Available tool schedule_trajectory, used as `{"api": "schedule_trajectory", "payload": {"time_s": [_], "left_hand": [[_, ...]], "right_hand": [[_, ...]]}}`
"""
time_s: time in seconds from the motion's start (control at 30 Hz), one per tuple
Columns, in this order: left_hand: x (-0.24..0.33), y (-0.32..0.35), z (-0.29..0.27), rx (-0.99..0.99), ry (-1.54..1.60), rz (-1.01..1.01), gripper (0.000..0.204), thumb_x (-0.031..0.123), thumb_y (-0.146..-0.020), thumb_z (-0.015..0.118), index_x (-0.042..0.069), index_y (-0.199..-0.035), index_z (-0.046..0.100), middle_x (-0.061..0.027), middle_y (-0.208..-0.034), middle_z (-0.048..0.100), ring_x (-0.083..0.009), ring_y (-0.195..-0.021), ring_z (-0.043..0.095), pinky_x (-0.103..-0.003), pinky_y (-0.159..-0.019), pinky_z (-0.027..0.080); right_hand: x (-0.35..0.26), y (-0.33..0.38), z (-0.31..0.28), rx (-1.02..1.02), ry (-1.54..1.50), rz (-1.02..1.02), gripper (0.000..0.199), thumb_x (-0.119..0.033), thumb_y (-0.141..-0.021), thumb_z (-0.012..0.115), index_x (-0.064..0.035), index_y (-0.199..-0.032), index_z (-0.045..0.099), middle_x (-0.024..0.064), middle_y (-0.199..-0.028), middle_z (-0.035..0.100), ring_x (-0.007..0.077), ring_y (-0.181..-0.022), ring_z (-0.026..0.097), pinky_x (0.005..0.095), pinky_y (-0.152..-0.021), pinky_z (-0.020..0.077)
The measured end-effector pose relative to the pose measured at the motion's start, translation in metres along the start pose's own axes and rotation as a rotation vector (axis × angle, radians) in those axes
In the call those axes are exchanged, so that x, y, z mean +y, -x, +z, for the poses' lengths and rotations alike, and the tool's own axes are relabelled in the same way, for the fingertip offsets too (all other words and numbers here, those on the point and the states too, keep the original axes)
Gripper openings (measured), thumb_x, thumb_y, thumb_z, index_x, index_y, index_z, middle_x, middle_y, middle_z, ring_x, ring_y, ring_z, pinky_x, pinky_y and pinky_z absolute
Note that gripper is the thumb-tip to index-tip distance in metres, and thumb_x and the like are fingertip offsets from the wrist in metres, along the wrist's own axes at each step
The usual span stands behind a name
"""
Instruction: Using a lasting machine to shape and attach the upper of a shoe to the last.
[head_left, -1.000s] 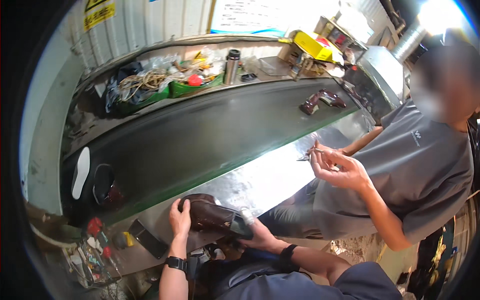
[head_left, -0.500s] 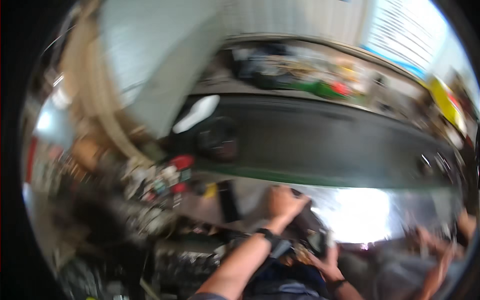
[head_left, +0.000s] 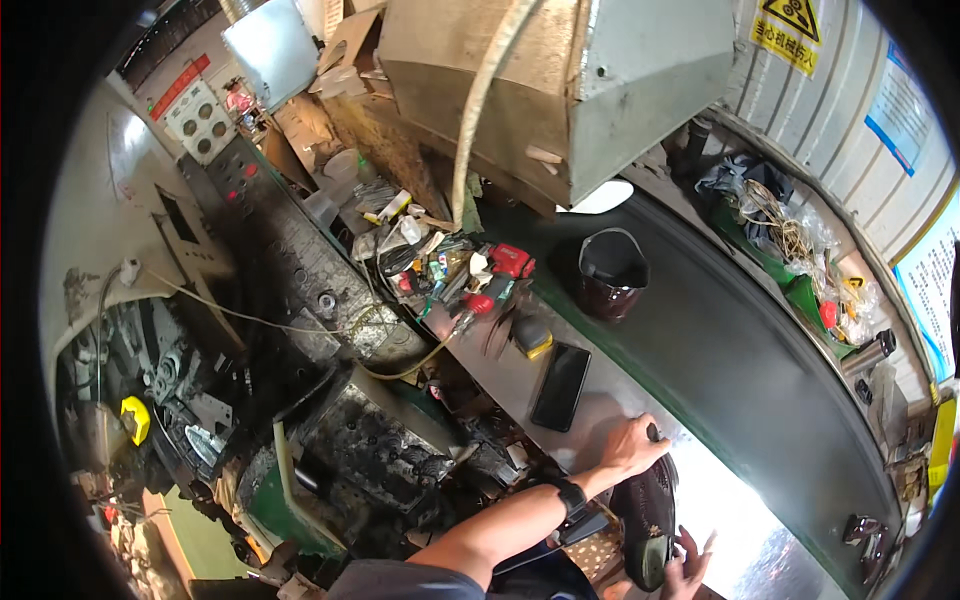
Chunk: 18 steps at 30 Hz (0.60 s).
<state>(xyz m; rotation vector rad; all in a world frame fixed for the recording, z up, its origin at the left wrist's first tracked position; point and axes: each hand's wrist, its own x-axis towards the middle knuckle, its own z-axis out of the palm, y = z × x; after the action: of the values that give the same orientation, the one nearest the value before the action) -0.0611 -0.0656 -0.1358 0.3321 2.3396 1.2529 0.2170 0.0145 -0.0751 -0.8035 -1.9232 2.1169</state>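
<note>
Low in the frame's centre-right, the left hand (head_left: 632, 447) curls over the top of a dark shoe (head_left: 648, 520); the right hand (head_left: 685, 568), fingers spread, touches its lower side, wrist cut off. A black phone (head_left: 561, 385) lies nearby

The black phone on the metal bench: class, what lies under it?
The black phone lies flat on the bare metal bench. Only bench surface shows around it; whatever is directly beneath is covered.
</note>
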Motion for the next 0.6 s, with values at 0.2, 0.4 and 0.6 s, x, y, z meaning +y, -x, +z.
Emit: {"api": "schedule_trajectory", "payload": {"time_s": [0.2,0.4,0.6], "left_hand": [[0.034,0.047,-0.042,-0.012,0.092,0.051,0.035,0.037,-0.080,0.074,0.008,-0.097,0.068,-0.0169,-0.091,0.072,-0.0352,-0.088,0.070,-0.043,-0.079,0.054],[0.010,0.056,-0.069,0.154,0.173,0.061,0.038,0.037,-0.079,0.074,0.005,-0.097,0.067,-0.0163,-0.089,0.072,-0.0325,-0.084,0.071,-0.042,-0.076,0.055],[0.021,0.039,-0.095,0.130,0.092,0.110,0.051,0.052,-0.085,0.073,0.007,-0.107,0.066,-0.0139,-0.085,0.071,-0.0307,-0.081,0.070,-0.040,-0.075,0.054]], "right_hand": [[-0.010,-0.053,-0.001,-0.073,-0.186,0.555,0.045,-0.035,-0.107,0.048,-0.0038,-0.139,0.052,0.0116,-0.129,0.062,0.0210,-0.112,0.061,0.0338,-0.095,0.0513],[-0.031,-0.056,0.053,0.129,-0.340,0.480,0.041,-0.013,-0.100,0.063,-0.0053,-0.138,0.049,0.0149,-0.127,0.064,0.0261,-0.111,0.064,0.0435,-0.098,0.0535],[0.010,-0.081,0.051,0.095,-0.387,0.348,0.031,-0.012,-0.099,0.062,-0.0061,-0.129,0.057,0.0136,-0.117,0.068,0.0247,-0.098,0.070,0.0381,-0.084,0.0605]]}}
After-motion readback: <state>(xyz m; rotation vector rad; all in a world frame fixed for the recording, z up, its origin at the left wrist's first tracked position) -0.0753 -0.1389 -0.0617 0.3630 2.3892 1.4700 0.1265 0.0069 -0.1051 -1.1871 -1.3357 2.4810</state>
